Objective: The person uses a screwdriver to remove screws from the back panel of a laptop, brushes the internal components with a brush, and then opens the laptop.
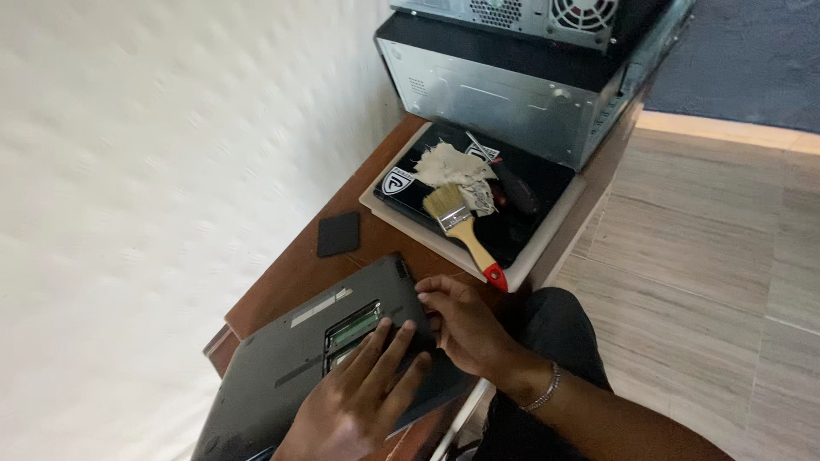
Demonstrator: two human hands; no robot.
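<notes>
Upturned grey laptop (282, 376) lying base-up on the brown worktop (299, 265), long axis running from lower left to upper right of the view. Open service bay (352, 331) near mid-base, green memory module visible inside.

Left hand (363, 401) flat on the laptop base just below the bay, fingers spread and extended, gripping nothing, fingertips touching the bay's lower edge. Right hand (465, 329) at the laptop's upper-right end, fingers curled and resting on the casing edge; whether pinching a small part, cannot tell. Bay lying up and to the left of both hands; left hand the nearer.

Beyond the laptop: small black square cover (338, 234) lying apart on the worktop, second black laptop (512, 201) carrying a paintbrush (465, 230) and a crumpled cloth (453, 166), then a desktop computer case (512, 94).
</notes>
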